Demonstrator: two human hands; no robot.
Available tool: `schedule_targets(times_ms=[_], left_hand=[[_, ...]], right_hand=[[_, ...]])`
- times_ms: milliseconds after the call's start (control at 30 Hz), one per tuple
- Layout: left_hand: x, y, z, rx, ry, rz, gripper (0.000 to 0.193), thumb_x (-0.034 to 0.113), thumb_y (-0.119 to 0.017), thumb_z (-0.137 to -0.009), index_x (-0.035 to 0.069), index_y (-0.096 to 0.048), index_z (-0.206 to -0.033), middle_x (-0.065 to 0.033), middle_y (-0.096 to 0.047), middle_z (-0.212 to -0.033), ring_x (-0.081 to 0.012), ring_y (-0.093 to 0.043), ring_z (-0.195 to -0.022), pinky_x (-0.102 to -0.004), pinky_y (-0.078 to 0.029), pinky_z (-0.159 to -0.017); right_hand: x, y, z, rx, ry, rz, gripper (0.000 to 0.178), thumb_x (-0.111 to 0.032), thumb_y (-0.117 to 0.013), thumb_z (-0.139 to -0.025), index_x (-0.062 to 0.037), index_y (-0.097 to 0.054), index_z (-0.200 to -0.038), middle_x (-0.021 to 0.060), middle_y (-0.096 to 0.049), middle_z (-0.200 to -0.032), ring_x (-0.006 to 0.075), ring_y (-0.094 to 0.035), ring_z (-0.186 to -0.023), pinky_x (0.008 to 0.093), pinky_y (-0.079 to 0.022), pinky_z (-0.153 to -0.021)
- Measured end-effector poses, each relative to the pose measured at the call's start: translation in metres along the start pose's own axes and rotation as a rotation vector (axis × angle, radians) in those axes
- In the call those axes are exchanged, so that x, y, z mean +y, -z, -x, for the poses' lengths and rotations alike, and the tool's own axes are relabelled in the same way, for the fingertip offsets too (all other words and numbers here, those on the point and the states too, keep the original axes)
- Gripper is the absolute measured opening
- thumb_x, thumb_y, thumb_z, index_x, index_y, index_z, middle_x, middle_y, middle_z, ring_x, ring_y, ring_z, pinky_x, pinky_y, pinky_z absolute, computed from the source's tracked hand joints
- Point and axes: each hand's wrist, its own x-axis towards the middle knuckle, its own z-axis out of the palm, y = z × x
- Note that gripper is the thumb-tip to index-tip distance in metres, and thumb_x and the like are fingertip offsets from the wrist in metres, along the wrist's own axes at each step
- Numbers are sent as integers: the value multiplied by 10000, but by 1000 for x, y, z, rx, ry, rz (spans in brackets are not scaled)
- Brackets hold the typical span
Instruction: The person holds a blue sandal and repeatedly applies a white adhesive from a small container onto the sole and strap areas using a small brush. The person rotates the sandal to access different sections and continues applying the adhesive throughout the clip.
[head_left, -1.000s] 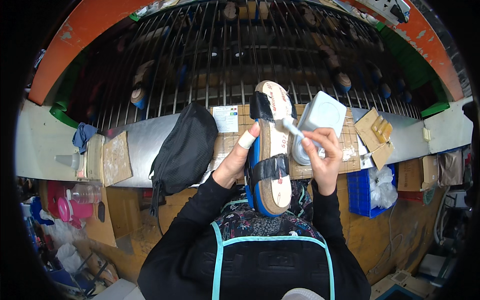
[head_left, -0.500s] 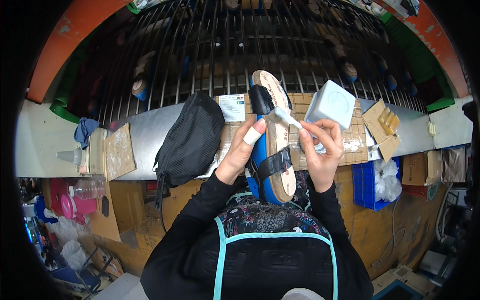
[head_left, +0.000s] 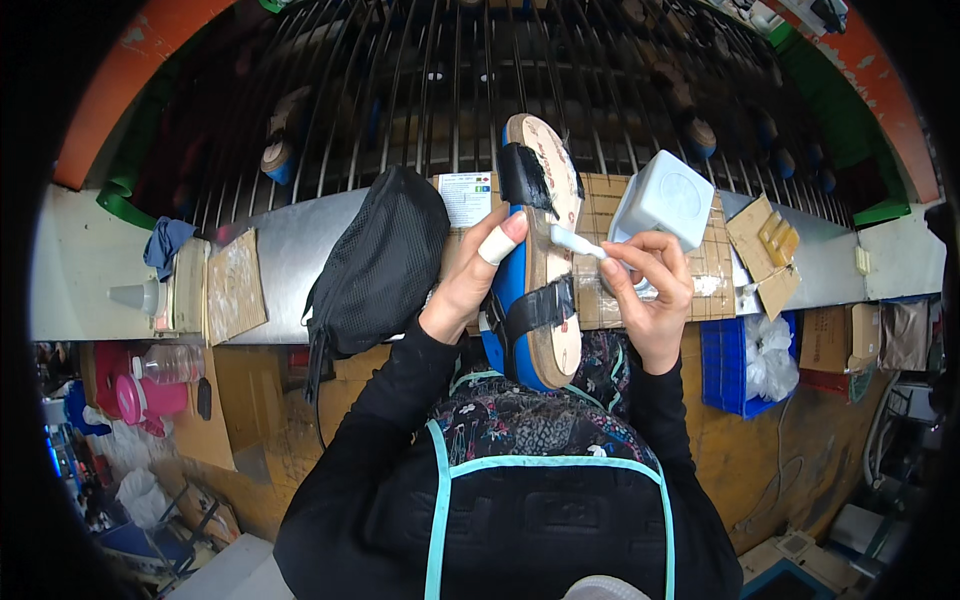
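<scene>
My left hand (head_left: 466,278), with a white wrap on its thumb, grips a sandal (head_left: 541,352) by its left side. The sandal has a pale printed footbed, a cork-brown edge, black straps that look wrapped in film, and blue along its side and underneath. It stands lengthwise before me, footbed facing right and up. Between the thumb and fingers of my right hand (head_left: 655,297) is a small whitish brush (head_left: 577,241). Its head lies at the footbed edge, between the two straps; whether it touches is hard to tell. Just behind that hand sits a white box-shaped container (head_left: 672,200).
A black mesh bag (head_left: 385,260) lies left of the sandal on the metal bench (head_left: 300,235). Beneath the container is a cardboard sheet (head_left: 712,285). Beyond runs a rack of metal bars (head_left: 400,120) carrying more sandals. A blue crate (head_left: 727,370) stands below right.
The sandal has risen slightly in the picture and turned a little more onto its side. The brush head, still by the gap between the straps, has tilted flatter.
</scene>
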Motion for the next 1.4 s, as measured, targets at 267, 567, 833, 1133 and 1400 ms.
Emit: schedule_targets(times_ms=[267,567,833,1133,1400], left_hand=[[6,-3,-9,45,-46,-25,749,602,-535,-889,-48,-527,-1260,-148,-652,-1095,-180,-665,-955,-301,-551,-839],[14,-4,-12,49,-75,-95,694,572,-522,-905,-31,-550,-1249,-134,-662,-1088,-167,-666,-946,-286,-541,-842],[15,-8,-17,49,-39,-67,683,563,-523,-906,-28,-552,-1248,-138,-667,-1071,-173,-669,-932,-285,-537,-841],[17,-15,-18,6,2,4,707,551,-583,-881,-35,-524,-1271,-143,-630,-1113,-171,-633,-985,-278,-504,-864],[19,-15,-20,-30,22,57,656,518,-576,-905,-7,-516,-1295,-139,-647,-1149,-182,-662,-988,-312,-544,-873]], right_hand=[[-3,10,6,-59,18,29,157,-111,-778,-747,-109,-754,-902,-8,-612,-865,101,-498,-589,279,-326,-740],[5,18,6,-105,86,26,173,-104,-779,-727,-116,-756,-898,-2,-617,-866,110,-510,-633,283,-321,-745],[6,25,14,-100,135,51,220,-88,-786,-687,-120,-756,-903,8,-620,-850,146,-532,-735,306,-325,-741],[7,26,10,-15,69,-142,232,-84,-790,-688,-125,-765,-914,24,-611,-889,157,-547,-758,294,-357,-743],[9,37,13,-184,151,-73,208,-92,-791,-715,-86,-759,-920,40,-604,-943,115,-546,-741,277,-387,-714]])
